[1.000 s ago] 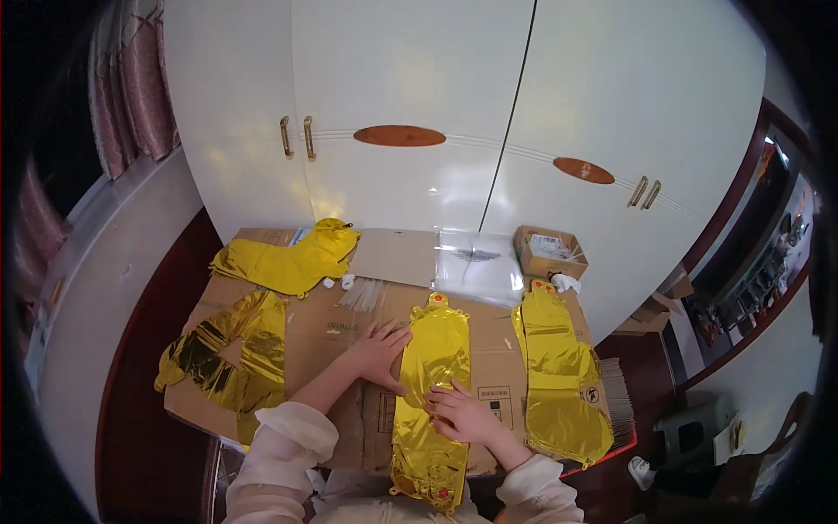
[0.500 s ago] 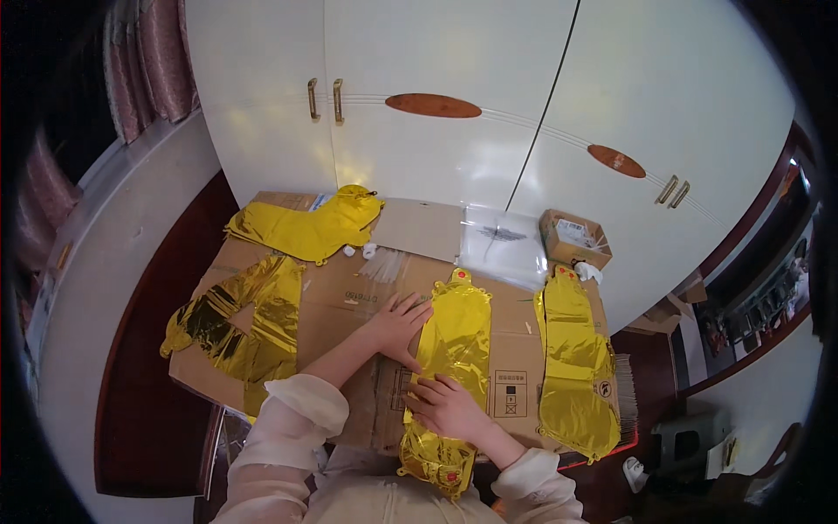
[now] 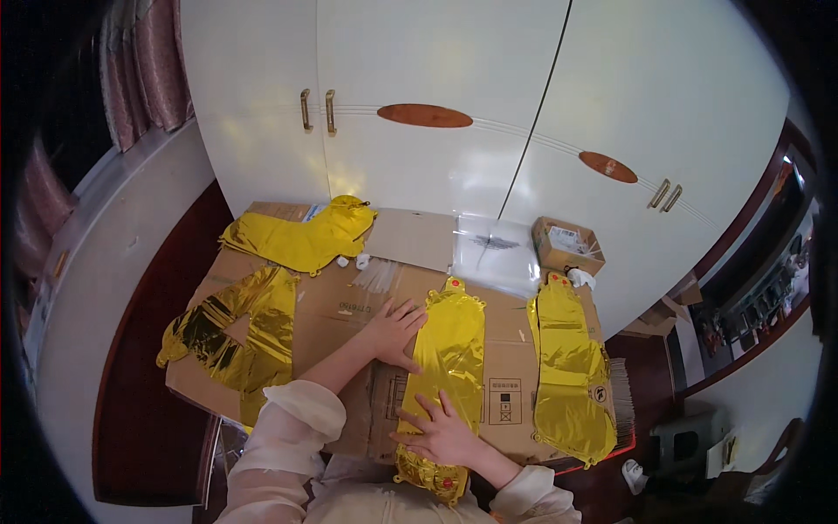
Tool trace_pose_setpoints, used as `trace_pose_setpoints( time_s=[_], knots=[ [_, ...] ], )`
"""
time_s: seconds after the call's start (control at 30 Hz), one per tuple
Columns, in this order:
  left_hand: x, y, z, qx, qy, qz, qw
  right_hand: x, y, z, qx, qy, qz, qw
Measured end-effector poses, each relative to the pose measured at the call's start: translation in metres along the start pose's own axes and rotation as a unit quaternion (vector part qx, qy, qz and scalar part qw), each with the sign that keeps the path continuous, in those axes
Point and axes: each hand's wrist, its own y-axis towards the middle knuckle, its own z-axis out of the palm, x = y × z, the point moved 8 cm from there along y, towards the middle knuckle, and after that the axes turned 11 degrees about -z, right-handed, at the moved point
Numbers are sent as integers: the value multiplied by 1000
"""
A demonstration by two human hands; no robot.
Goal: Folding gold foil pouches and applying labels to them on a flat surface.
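A flat gold foil balloon (image 3: 452, 341) lies lengthwise in front of me on a brown cardboard sheet (image 3: 336, 319). Its far end has a tab with a red dot, and its near end bunches up close to my body. My left hand (image 3: 394, 334) rests on the balloon's left edge, fingers stretched out. Nearer to me, my right hand (image 3: 441, 432) lies spread across the lower part of the same balloon. Neither hand grips anything.
More flat gold foil balloons lie around: one at the far left (image 3: 301, 236), a letter-A-shaped one (image 3: 262, 323) at left, another (image 3: 572, 375) at right. At the back are thin clear strips (image 3: 375, 275), a clear plastic bag (image 3: 496, 253) and a small cardboard box (image 3: 567, 244). White cabinets (image 3: 419, 52) stand behind.
My right hand has spread its fingers and shifted slightly on the balloon. The left hand stays at the balloon's edge. The whole view has shifted a little.
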Motion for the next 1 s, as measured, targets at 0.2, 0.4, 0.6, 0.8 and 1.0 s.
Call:
trace_pose_setpoints(
  time_s=[0.2,0.4,0.6,0.8,1.0],
  knots=[
    [14,16,0,-51,-13,-29,998,1,2,-4,21,4,-1,1000],
    [26,30,-6,-170,1,-87,982,-1,0,1,19,5,-3,1000],
    [-8,-13,-26,-181,-18,-66,981,-2,-4,7,28,17,-7,999],
    [-27,-54,-12,-172,-51,13,984,5,-4,4,1,36,-48,998],
    [-10,-42,6,-109,-23,-49,993,7,-6,9,-6,27,-55,998]
  ],
)
